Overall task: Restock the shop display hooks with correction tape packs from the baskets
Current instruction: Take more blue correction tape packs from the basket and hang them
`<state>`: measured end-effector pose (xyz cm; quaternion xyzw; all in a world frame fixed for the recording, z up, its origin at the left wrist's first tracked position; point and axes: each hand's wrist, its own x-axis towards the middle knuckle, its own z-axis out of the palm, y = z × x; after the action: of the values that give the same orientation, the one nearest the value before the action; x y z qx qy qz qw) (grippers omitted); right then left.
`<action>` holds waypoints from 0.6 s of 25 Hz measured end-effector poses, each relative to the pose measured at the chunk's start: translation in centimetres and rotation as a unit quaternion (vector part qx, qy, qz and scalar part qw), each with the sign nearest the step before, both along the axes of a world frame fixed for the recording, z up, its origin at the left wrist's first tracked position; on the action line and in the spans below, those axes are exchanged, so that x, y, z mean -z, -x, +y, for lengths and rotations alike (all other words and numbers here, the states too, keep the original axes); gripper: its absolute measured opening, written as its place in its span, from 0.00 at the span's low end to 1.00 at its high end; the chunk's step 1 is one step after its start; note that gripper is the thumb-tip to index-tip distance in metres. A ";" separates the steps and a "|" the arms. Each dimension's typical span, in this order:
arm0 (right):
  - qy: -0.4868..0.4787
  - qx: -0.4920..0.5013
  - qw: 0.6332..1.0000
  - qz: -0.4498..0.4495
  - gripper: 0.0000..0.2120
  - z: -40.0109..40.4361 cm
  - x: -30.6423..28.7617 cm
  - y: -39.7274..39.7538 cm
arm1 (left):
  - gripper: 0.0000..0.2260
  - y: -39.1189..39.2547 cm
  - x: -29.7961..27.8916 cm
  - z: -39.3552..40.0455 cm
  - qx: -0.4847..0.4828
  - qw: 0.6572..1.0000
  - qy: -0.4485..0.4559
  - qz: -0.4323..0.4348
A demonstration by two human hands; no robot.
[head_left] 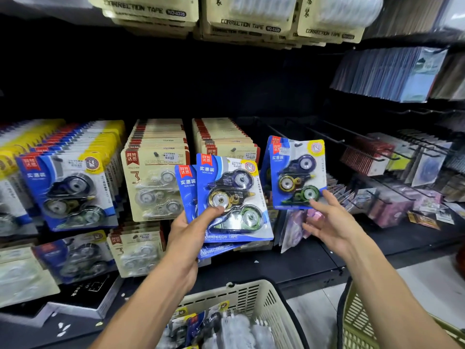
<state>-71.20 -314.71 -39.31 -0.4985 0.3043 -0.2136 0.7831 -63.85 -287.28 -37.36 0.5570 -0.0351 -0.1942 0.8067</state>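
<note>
Rows of hanging stock crowd the dark display wall: a thick file of blue-and-yellow carded packs [68,187] on the far left, two files of beige packs [156,182] beside them, and more beige cards marked CORRECTION TAPE [148,11] overhead. Off to the right, bare black hooks [334,142] jut out above loose pink packets [297,227] on the shelf, with notebooks [387,74] racked higher up. The left hand [191,225] grasps a fanned stack of blue correction tape packs [231,200], thumb pressed on the front blister, and this stack blocks part of the beige file behind it. The right hand [329,220] is released, fingers spread, its fingertips just touching the lower edge of a blue pack [297,172] hanging on a hook at the right (whether it hangs fully seated I cannot tell). Below, a cream basket [261,295] holds more carded packs and clear-wrapped ones in a jumble; an olive basket [359,321] stands just right of it, its contents hidden by the right forearm.
</note>
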 end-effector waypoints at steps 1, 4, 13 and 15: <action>0.031 0.007 0.999 0.036 0.30 0.4 0.1 -0.1 | 0.10 0.0 0.0 0.0 0.000 1.000 0.001 0.000; 0.126 -0.020 0.988 0.086 0.17 2.4 -0.7 0.0 | 0.11 0.2 0.1 -0.2 0.005 1.000 0.009 0.000; 0.140 -0.213 0.967 0.026 0.04 6.6 -2.4 -0.1 | 0.18 0.4 0.3 -0.7 -0.010 1.000 0.015 -0.007; 0.105 -0.114 0.988 -0.018 0.03 5.7 -2.2 0.0 | 0.10 0.3 0.1 -0.6 -0.029 0.999 0.024 0.007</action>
<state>-71.16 -309.03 -37.12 -0.6057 0.2069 -0.1628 0.7508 -64.16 -287.87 -37.48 0.5371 -0.0183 -0.1739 0.8252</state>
